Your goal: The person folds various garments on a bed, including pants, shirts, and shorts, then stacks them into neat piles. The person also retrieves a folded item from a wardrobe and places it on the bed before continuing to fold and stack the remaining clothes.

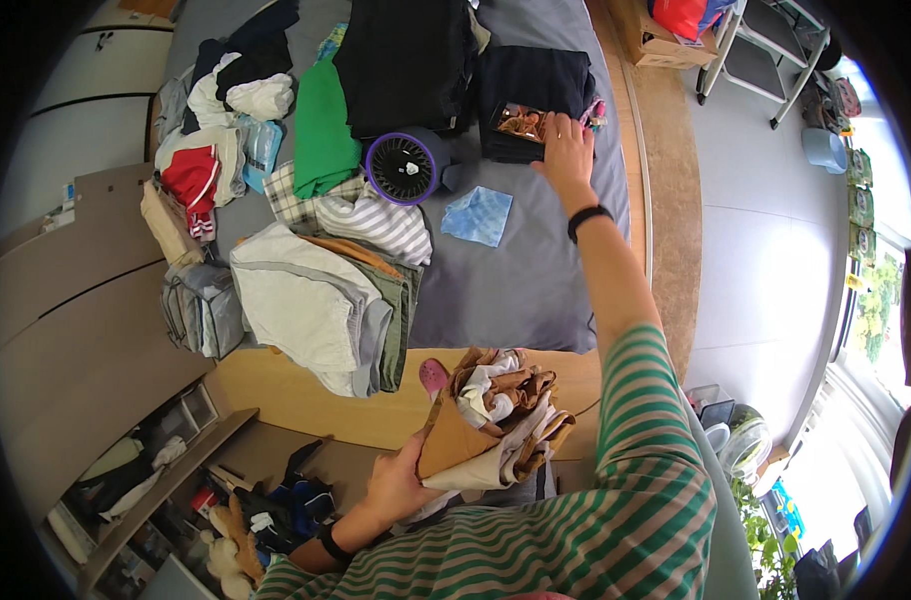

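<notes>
My left hand (401,478) grips a bundle of folded brown and cream clothes (500,427) against my body. My right hand (568,154) reaches over the bed, its fingers at the right edge of a phone or small screen (521,122) that shows a picture; whether it grips it I cannot tell. The screen leans on dark folded fabric (534,75). Left of it stands a round fan (401,169) with a purple rim. A blue tie-dye cloth (478,216) lies on the grey bedsheet (515,292). Further left are a striped garment (380,225), a green garment (324,127) and light folded trousers (298,292).
Piles of clothes (200,165) and a clear-sided storage bag (204,307) line the bed's left side. Open shelves (163,502) with clothes and a plush toy (234,540) stand lower left. A step ladder (763,60) and a cardboard box (669,49) are upper right.
</notes>
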Action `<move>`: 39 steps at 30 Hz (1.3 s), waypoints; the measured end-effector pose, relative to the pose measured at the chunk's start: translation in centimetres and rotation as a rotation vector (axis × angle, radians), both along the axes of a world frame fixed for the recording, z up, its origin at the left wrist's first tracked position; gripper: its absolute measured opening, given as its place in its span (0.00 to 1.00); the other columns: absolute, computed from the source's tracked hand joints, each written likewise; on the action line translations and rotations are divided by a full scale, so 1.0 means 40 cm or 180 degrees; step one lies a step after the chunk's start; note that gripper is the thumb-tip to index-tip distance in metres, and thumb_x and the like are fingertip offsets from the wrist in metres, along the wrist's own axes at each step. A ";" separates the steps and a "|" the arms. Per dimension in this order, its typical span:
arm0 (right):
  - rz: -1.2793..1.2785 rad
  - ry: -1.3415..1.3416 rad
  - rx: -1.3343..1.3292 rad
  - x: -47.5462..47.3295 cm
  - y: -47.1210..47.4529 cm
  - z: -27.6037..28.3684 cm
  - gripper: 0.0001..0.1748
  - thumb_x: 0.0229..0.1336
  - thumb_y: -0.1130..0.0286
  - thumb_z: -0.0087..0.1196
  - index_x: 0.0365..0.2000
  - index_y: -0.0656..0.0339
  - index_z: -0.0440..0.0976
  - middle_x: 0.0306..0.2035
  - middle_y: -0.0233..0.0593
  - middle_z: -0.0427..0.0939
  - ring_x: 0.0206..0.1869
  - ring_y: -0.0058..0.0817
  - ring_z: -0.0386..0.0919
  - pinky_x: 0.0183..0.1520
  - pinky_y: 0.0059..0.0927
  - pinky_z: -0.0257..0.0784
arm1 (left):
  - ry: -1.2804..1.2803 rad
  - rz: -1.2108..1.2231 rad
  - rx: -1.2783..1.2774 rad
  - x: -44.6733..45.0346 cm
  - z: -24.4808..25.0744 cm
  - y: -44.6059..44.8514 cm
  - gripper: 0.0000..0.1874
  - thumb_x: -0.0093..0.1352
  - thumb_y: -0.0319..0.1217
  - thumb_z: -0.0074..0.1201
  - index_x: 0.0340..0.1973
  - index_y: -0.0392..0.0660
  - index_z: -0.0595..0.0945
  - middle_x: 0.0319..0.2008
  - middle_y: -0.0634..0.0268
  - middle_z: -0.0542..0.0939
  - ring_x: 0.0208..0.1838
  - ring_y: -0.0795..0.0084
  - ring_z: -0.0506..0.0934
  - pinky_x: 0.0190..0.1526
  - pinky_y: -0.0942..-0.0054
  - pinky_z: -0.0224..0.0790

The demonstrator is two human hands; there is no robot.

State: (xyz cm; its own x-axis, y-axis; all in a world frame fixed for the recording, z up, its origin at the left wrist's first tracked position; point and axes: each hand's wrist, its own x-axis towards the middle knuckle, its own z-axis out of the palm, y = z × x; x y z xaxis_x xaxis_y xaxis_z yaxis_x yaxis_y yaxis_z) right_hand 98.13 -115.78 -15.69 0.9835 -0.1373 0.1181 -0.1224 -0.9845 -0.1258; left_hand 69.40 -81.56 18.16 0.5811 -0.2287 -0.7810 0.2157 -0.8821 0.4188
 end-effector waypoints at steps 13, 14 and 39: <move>-0.0595 0.1772 0.4059 -0.128 0.110 -0.147 0.31 0.59 0.53 0.68 0.51 0.67 0.72 0.31 0.42 0.85 0.25 0.26 0.82 0.29 0.29 0.78 | -0.0292 -0.0260 -0.0553 0.054 -0.086 -0.031 0.48 0.56 0.42 0.74 0.69 0.49 0.67 0.44 0.48 0.85 0.45 0.43 0.84 0.45 0.56 0.79; -0.0697 0.1731 0.3936 -0.140 0.071 -0.112 0.32 0.60 0.51 0.66 0.54 0.65 0.71 0.35 0.41 0.85 0.30 0.26 0.83 0.33 0.31 0.78 | -0.0326 -0.0267 -0.0710 0.068 -0.098 -0.037 0.48 0.56 0.41 0.74 0.69 0.49 0.66 0.44 0.48 0.85 0.45 0.43 0.83 0.45 0.56 0.79; -0.0499 0.0173 0.1053 -0.665 0.076 0.220 0.60 0.46 0.50 0.72 0.75 0.51 0.51 0.78 0.50 0.48 0.79 0.60 0.41 0.77 0.64 0.42 | 0.0063 0.2008 -0.1081 0.274 -0.860 -0.185 0.49 0.60 0.38 0.71 0.70 0.34 0.60 0.64 0.45 0.72 0.66 0.52 0.73 0.64 0.58 0.68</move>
State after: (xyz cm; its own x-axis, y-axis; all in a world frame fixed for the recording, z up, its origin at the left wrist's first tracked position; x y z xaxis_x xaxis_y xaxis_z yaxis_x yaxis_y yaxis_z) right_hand 71.51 -112.75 -6.90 0.9510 -0.3089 -0.0096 -0.2837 -0.8604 -0.4234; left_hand 80.37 -88.97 -16.22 0.6693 -0.0860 -0.7380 0.6520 -0.4083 0.6388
